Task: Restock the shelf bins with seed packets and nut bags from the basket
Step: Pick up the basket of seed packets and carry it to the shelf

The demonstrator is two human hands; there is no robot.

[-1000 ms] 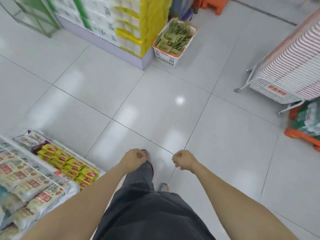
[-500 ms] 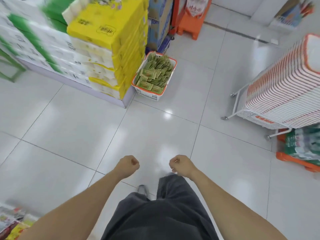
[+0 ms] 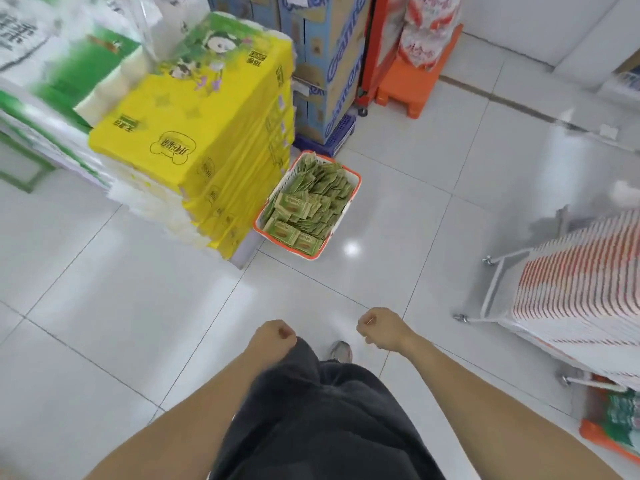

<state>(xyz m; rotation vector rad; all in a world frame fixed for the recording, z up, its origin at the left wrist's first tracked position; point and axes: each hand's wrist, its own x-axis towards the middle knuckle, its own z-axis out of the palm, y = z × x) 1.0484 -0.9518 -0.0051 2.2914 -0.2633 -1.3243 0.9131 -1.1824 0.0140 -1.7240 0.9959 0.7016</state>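
A white basket with an orange rim [image 3: 357, 183] stands on the tiled floor ahead, pressed against a stack of yellow packs. It is full of green packets [image 3: 306, 202]. My left hand [image 3: 273, 338] and my right hand [image 3: 379, 328] hang in front of me over the floor, well short of the basket. Both are curled into fists and hold nothing. My dark trousers and one shoe show below them. No shelf bins are in view.
Stacked yellow tissue packs [image 3: 204, 143] and green-and-white packs [image 3: 52, 64] fill the left. Blue cartons [image 3: 329, 64] and an orange stand [image 3: 412, 81] lie behind the basket. A wheeled rack of nested red-and-white baskets [image 3: 571, 299] stands at the right, with bare tiles between.
The view has advanced toward the basket, which now appears larger and nearer. The shelf of packets at lower left has left the frame. Both fists stayed curled and empty.
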